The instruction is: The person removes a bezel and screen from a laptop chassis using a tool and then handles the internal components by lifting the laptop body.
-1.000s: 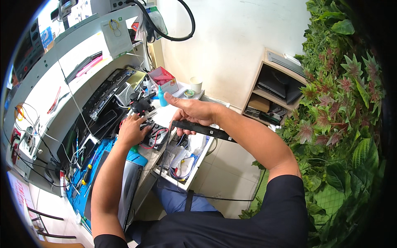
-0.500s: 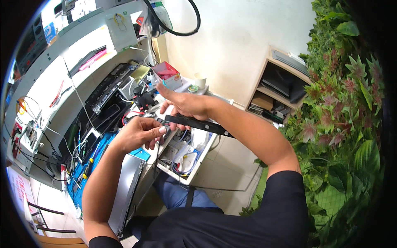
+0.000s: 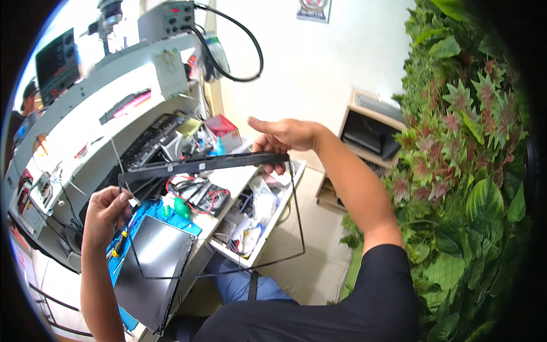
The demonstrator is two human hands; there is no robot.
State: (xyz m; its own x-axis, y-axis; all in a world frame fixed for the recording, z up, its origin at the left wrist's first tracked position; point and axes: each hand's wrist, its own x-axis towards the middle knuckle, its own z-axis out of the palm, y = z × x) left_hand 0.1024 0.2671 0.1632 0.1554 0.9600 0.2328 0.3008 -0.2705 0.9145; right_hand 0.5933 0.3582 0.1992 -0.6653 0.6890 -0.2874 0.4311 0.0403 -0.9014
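Note:
Stretched between my two hands is a laptop screen bezel (image 3: 206, 164), a thin black rectangular frame with one wide bar along its far side. My left hand (image 3: 106, 212) pinches its left corner, with fingers closed. At the bar's right end, my right hand (image 3: 289, 137) has its fingers curled under and behind the bar while the thumb sticks out, off the bar. Below the frame a dark, glossy display panel (image 3: 152, 246) lies on a blue work mat (image 3: 191, 226). A yellow-and-black screwdriver (image 3: 120, 244) lies on the mat near my left forearm.
An open drawer (image 3: 248, 263) full of cables and bags juts out near my legs. A green blower bulb (image 3: 182, 208) and a cluttered pile sit at the mat's far edge. Green foliage (image 3: 456, 188) covers the right wall, beside a wooden shelf (image 3: 345, 128).
My hands have moved apart, the left one leftward and nearer me. The bezel has swung from beside my right forearm to span between both hands, its thin frame now hanging toward me.

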